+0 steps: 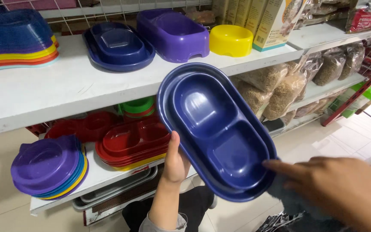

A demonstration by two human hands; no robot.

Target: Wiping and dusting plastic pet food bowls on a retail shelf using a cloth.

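Left hand (174,165) bare, forearm bare up to a grey sleeve (151,224) pushed back near the elbow. Right hand (336,191) bare too. Dark trousers (194,206) below.

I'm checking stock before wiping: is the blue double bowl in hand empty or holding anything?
Empty. Both wells of the blue double bowl show bare glossy plastic; the left hand holds it tilted.

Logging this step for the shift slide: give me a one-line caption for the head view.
Left hand holds a dark blue double pet bowl while the right hand wipes its rim with a grey cloth.
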